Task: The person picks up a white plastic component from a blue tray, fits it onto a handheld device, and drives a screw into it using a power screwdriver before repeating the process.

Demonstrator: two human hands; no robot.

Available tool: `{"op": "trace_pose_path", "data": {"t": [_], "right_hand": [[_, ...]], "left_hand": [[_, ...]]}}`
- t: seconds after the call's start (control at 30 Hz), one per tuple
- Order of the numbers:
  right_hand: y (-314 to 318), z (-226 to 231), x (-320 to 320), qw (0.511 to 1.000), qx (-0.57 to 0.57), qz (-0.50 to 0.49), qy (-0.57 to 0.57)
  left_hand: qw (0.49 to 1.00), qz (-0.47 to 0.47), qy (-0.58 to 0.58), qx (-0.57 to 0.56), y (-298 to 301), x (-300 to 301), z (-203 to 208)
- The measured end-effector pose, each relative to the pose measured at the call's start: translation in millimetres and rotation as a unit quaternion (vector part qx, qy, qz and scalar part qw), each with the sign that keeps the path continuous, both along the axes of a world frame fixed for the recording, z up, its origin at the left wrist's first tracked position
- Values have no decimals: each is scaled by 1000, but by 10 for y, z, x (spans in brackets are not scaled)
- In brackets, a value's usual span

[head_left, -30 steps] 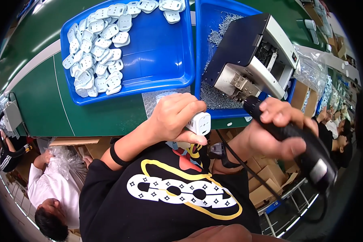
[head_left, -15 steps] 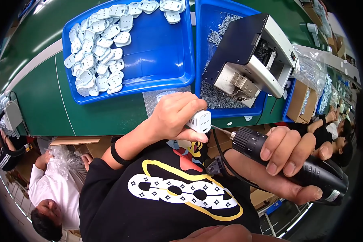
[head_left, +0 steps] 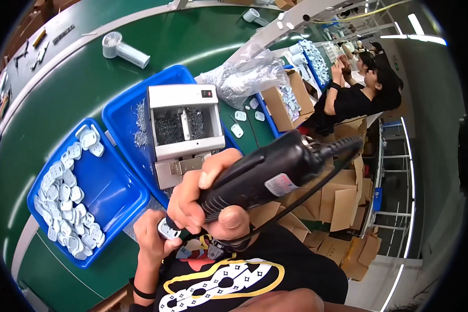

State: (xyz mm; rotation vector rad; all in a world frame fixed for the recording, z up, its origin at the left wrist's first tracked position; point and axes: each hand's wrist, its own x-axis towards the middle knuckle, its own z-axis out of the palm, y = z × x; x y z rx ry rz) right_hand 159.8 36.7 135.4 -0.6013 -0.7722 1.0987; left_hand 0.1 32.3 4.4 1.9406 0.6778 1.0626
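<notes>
My left hand (head_left: 148, 236) is closed around a small white plastic housing (head_left: 167, 229) with a rounded, slotted end face. My right hand (head_left: 192, 196) grips a black corded electric screwdriver (head_left: 260, 177), which points down and left at the housing. Its nose is mostly behind my fingers, so I cannot tell whether the bit touches the housing. Just beyond my hands stands a white and dark screw feeder (head_left: 188, 93), with many screws inside, in a blue tray (head_left: 113, 117). Left of it, another blue tray (head_left: 112, 203) holds a pile of pale rounded plates (head_left: 62, 197).
A clear plastic bag (head_left: 249, 78) and an open cardboard box (head_left: 281, 109) lie right of the feeder, with a few loose plates (head_left: 238, 130) nearby. A white handheld fan (head_left: 125, 50) rests farther back on the green table. Co-workers (head_left: 356, 93) sit at far right; flattened cartons (head_left: 338, 203) lie below.
The view has swung to the right. The screwdriver has come over the housing, its nose now close against it; before, its bit pointed at the housing's end face from the right.
</notes>
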Motion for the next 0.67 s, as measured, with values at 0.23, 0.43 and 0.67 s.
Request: {"op": "trace_pose_path", "data": {"t": [0.23, 0.43, 0.67], "right_hand": [[-53, -166, -85, 995, -31, 31, 94], [-71, -133, -165, 997, -30, 2, 70], [-329, -1, -134, 989, 11, -56, 135]], "left_hand": [[999, 6, 34, -30, -113, -147, -139], [999, 30, 17, -25, -113, -135, -130], [990, -45, 107, 78, -15, -349, 378]]}}
